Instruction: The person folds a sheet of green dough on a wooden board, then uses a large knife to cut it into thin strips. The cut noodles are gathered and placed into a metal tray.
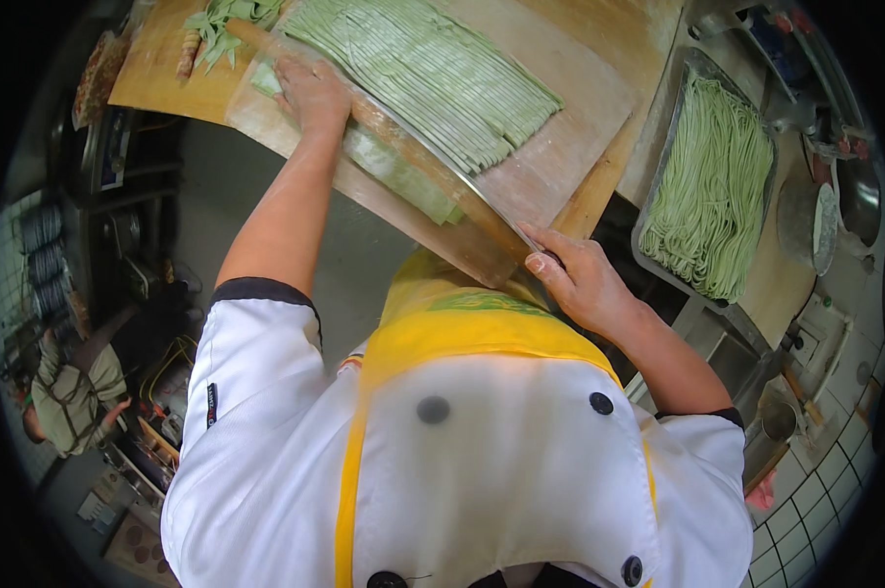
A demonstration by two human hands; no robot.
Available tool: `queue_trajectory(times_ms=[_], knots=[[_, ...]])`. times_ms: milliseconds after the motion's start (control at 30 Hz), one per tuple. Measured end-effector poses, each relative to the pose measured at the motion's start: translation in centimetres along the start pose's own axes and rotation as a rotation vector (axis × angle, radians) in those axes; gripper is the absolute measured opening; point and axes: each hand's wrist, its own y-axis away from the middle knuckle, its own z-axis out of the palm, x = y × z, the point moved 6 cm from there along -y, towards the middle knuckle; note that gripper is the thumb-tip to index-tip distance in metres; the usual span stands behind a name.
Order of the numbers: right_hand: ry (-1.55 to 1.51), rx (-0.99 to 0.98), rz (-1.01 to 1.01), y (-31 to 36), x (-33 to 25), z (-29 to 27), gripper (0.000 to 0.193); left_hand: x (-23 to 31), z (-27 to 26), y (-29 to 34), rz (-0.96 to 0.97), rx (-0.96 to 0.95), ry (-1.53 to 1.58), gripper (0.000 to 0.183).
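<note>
A flat sheet of green dough (413,69), cut into many narrow strips, lies floured on a pale board (585,147). A long wooden rolling pin (403,142) runs diagonally across the dough, with the uncut green part (389,176) showing on my side of it. My left hand (310,93) is on the pin's far left part, its fingers bent over the wood and partly hidden. Alongside the pin lies a long knife blade (452,169). My right hand (585,279) is closed round the knife's dark handle, near the board's front right corner.
To the right stands a metal tray (648,230) heaped with cut green noodles (712,191). Green leaves (232,29) lie at the table's (153,73) far left. Metal bowls (859,201) are at the far right. Another person (75,397) works at the left.
</note>
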Motion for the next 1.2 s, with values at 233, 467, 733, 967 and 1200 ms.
queue_trajectory(times_ms=[233,467,733,967,1200], knots=[[-0.017,0.039,-0.105,0.5,1.2,-0.4,0.039,0.4,-0.5,0.6,-0.028,-0.013,-0.005,0.059],[-0.079,-0.147,0.165,-2.7,3.0,1.0,0.04,0.2,-0.1,0.7,0.01,0.014,-0.065,0.058],[-0.081,-0.116,0.167,-9.7,0.3,2.6,0.044,0.6,-0.6,0.9,-0.014,0.031,0.004,0.058],[-0.002,0.084,-0.262,-20.7,-7.6,3.3,0.042,0.9,-1.6,1.0,-0.01,0.044,0.084,0.06],[-0.009,-0.035,-0.041,-31.8,-13.2,3.9,0.039,0.7,-1.7,1.1,-0.026,0.01,0.07,0.065]])
